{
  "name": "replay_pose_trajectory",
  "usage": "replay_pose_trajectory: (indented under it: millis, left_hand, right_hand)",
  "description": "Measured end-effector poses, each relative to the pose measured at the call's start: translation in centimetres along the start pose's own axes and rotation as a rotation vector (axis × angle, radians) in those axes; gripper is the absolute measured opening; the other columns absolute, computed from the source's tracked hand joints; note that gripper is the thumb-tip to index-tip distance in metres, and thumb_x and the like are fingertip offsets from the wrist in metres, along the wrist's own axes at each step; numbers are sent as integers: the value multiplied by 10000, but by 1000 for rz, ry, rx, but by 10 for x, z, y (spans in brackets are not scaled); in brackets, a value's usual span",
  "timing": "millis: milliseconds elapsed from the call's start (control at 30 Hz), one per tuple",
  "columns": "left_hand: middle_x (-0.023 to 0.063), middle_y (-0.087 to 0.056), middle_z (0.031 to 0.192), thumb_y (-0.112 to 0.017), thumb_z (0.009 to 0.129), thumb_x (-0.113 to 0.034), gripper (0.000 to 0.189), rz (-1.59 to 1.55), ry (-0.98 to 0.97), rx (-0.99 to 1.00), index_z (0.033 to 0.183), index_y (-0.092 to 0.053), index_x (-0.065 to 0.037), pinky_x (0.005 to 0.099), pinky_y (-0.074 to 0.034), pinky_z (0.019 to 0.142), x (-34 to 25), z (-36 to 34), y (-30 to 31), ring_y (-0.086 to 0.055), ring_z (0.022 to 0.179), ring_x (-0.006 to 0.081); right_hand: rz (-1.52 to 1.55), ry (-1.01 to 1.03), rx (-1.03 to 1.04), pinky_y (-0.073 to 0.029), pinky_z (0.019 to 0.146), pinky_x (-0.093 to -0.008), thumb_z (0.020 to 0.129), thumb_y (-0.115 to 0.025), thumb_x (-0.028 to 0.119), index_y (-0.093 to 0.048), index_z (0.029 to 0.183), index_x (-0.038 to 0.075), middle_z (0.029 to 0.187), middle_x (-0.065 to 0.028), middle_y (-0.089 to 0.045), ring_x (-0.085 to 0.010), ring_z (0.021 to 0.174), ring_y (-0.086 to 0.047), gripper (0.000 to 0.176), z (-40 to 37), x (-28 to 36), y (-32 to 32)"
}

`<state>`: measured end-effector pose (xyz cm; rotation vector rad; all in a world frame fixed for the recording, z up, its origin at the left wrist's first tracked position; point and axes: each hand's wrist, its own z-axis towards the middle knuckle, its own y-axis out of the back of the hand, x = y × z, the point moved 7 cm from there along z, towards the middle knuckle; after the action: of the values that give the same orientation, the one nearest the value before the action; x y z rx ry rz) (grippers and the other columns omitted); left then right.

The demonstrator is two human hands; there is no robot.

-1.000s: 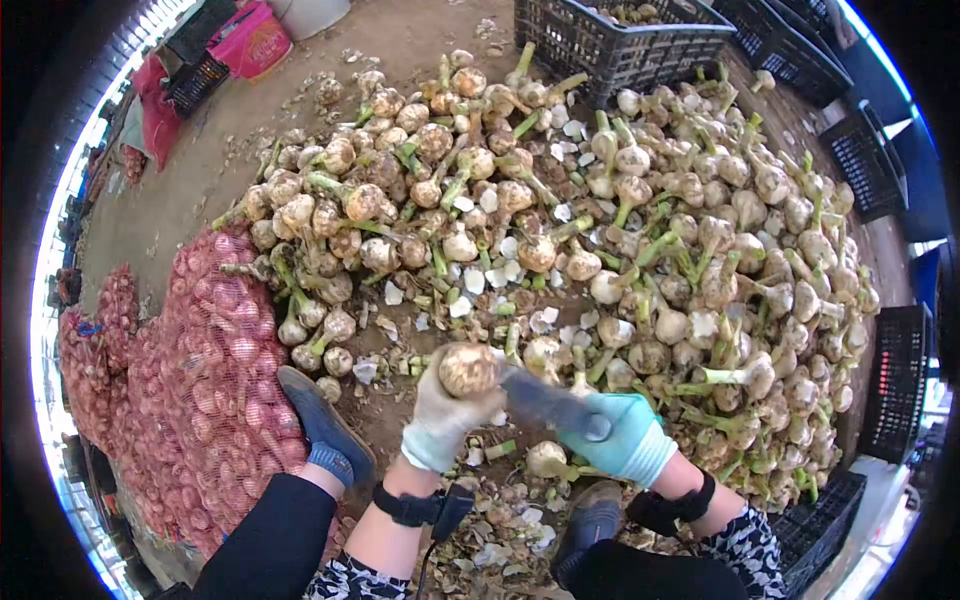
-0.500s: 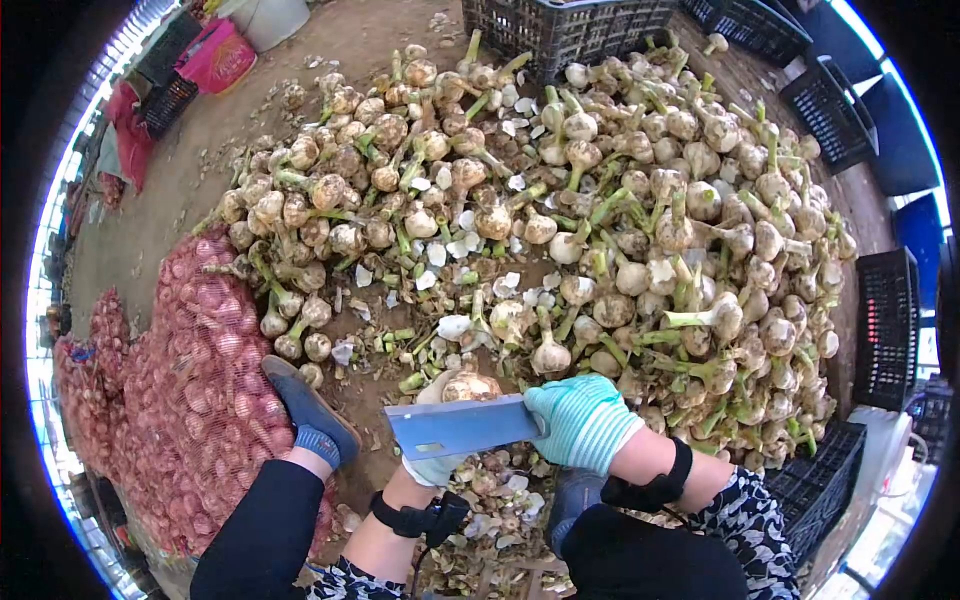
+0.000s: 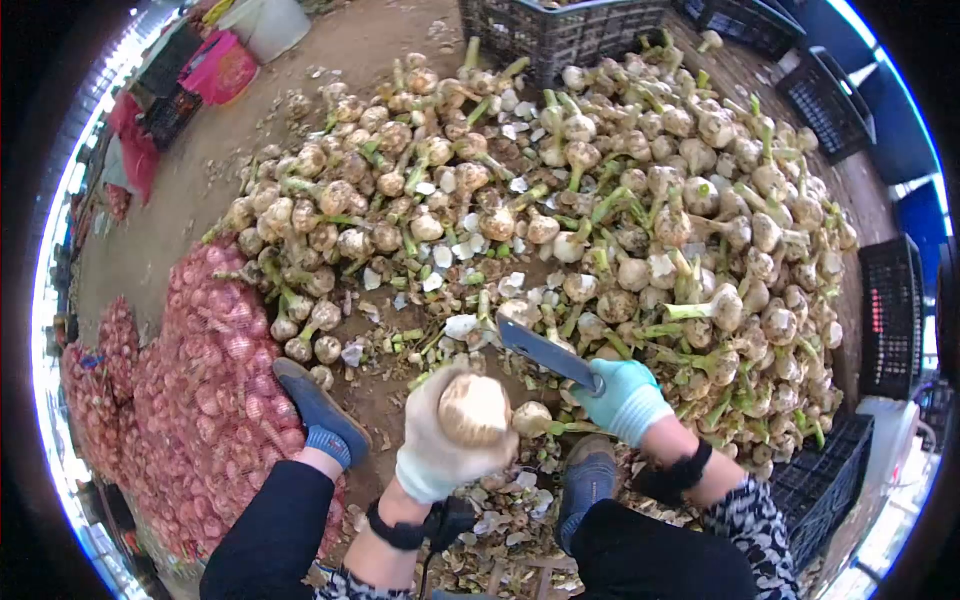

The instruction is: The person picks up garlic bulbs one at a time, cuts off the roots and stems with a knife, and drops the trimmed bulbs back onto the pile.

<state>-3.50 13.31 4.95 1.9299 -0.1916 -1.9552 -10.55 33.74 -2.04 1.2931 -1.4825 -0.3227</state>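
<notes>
My left hand (image 3: pixel 435 445), in a pale glove, is closed around a garlic bulb (image 3: pixel 473 408) whose upper side shows a white patch. To its right, my right hand (image 3: pixel 622 398), in a light teal glove, grips a wide-bladed knife (image 3: pixel 545 352); the blade points up and to the left, apart from the bulb. Another bulb (image 3: pixel 531 419) with a green stem lies between the two hands. Beyond them spreads a large pile of garlic (image 3: pixel 690 230) with stems, with white peel scraps (image 3: pixel 460 326) on the ground.
Red mesh sacks of bulbs (image 3: pixel 210 370) lie at the left beside my shoe (image 3: pixel 318 405). Black crates stand at the back (image 3: pixel 550 35) and right (image 3: pixel 890 318). A pink tub (image 3: pixel 218 68) and a white bucket (image 3: pixel 268 28) are at the back left.
The knife has moved up and right, off the bulb, and its blade has turned. My left hand has turned with the bulb, which now shows its white patch. My right hand has shifted right.
</notes>
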Motion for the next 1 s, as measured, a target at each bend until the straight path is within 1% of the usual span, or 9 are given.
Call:
replay_pose_trajectory:
  millis: [100,200,400,667,767,800,867,933,1000]
  left_hand:
    - [70,-605,798,-778,566,-158,567,-3,66,-76,1042,-524,16,286,-505,668,10,8,3,-612,703,203]
    - [82,-589,748,-582,819,-251,261,-1137,495,-137,973,-543,-44,315,-500,582,35,11,-16,-586,689,228]
    - [101,-561,686,-546,809,-462,383,-1585,601,-644,874,-550,-85,463,-442,740,60,25,-29,-560,696,298]
    - [142,-589,898,-497,824,-508,531,-1977,394,-179,997,-516,-7,456,-408,867,-40,44,-61,-556,787,304]
    - [162,-552,1057,-688,659,-267,609,-753,-25,55,1153,-453,-1,376,-401,923,-89,51,-76,-526,969,245]
    - [169,-539,1110,-752,604,-187,707,-334,-142,119,1205,-432,1,350,-399,941,-98,56,-83,-516,1029,225]
    - [149,-513,1118,-678,645,-158,541,-382,331,-65,1134,-516,9,365,-462,852,-15,96,-58,-507,1028,222]
    - [144,-510,1089,-622,659,-62,532,669,-18,-125,1178,-508,-33,390,-434,906,16,144,-33,-517,985,255]
    - [156,-503,1154,-615,652,9,551,1044,-290,61,1180,-540,-129,386,-410,933,51,178,-53,-502,1088,286]
  right_hand:
    - [372,22,-64,-468,518,-281,742,-699,221,-652,823,29,594,-64,-605,-147,543,-590,214,2,9,1]
    - [790,-113,111,-473,541,-251,764,-698,202,-647,861,27,646,-52,-632,-129,569,-595,207,-2,16,-16]
    - [1058,-24,103,-439,564,-248,779,-691,171,-638,831,36,671,0,-606,-49,632,-512,154,-7,62,-70]
    - [942,-360,237,-473,613,-290,801,-655,239,-627,910,-6,750,-23,-651,-113,643,-546,269,-17,-5,-109]
    - [1346,222,220,-415,869,-274,860,-577,95,-448,1196,43,1090,-42,-499,-136,1019,-468,364,-25,11,-49]
    - [1184,10,125,-448,733,-258,811,-639,153,-552,1039,40,913,-22,-569,-117,845,-534,269,-15,-10,-54]
    - [1102,-429,86,-469,559,-227,769,-704,201,-663,845,49,726,-9,-644,-75,624,-585,175,-13,-37,-57]
    - [1113,-384,74,-465,544,-231,771,-706,201,-667,846,43,717,-10,-640,-71,599,-572,180,-13,-30,-39]
    - [1039,-336,72,-473,576,-232,782,-696,189,-668,866,28,727,-12,-645,-70,629,-573,183,-9,-26,-36]
